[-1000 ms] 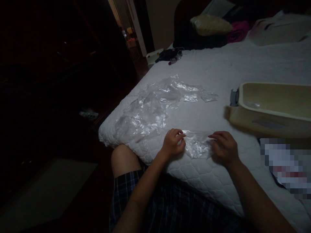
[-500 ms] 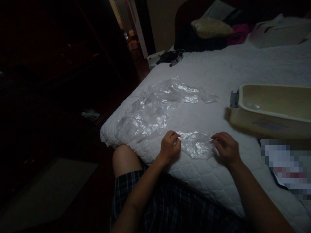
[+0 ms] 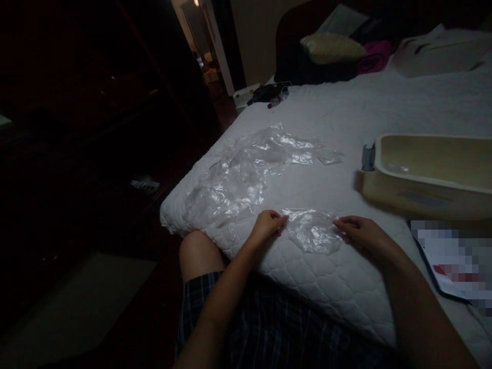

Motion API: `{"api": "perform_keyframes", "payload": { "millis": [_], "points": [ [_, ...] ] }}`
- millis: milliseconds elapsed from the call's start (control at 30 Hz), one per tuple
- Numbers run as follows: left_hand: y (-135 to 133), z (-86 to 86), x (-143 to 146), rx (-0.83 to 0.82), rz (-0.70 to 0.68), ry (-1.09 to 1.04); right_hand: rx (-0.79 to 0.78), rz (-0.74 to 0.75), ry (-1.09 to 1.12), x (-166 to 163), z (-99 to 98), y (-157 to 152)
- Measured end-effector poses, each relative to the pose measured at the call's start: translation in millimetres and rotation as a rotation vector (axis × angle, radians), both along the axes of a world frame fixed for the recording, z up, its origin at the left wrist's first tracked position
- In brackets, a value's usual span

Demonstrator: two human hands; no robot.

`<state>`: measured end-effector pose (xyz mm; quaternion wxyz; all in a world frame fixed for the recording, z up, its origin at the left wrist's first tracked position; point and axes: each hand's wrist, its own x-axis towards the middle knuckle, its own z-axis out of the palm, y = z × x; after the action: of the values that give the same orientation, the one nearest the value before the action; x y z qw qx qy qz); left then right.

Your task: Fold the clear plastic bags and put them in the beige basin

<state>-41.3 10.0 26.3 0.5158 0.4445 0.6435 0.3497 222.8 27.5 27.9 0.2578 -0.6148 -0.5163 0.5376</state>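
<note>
A clear plastic bag [image 3: 313,230] stretches between my two hands, low over the near edge of the quilted white bed [image 3: 307,277]. My left hand [image 3: 268,225] pinches its upper left corner between thumb and fingers. At the opposite corner my right hand [image 3: 355,230] has the film pinched the same way. Beyond my left hand, more crumpled clear plastic bags [image 3: 238,179] lie spread in a curve across the bed; how many there are I cannot tell.
A cream plastic bin [image 3: 426,197] with a grey latch stands on the bed at the right. Below it lies a flat, partly blurred item [image 3: 449,271]. A small bottle [image 3: 277,100], a yellowish pillow [image 3: 332,48] and a rolled magenta cloth [image 3: 374,57] are farther back.
My right hand has turned flatter, its wrist shifting right, while my left fingers have straightened somewhat. Both still pinch the bag, which has barely moved.
</note>
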Motion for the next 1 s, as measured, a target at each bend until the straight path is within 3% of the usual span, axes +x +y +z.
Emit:
{"api": "perform_keyframes", "payload": {
  "millis": [233,500,667,1000],
  "points": [
    [5,-4.3,8,-0.006,0.092,-0.217,-0.034,0.012,0.19,7,2.2,-5],
    [6,-0.9,2,-0.093,0.035,-0.309,0.127,0.061,0.15,8,-17.5,-2],
    [4,-11.8,7,0.0,0.094,-0.374,0.183,0.067,0.118,9,-20.9,-1],
    [1,-21.8,11,0.238,0.132,-0.209,0.315,-0.004,0.022,2,-17.9,-4]
  ]
}}
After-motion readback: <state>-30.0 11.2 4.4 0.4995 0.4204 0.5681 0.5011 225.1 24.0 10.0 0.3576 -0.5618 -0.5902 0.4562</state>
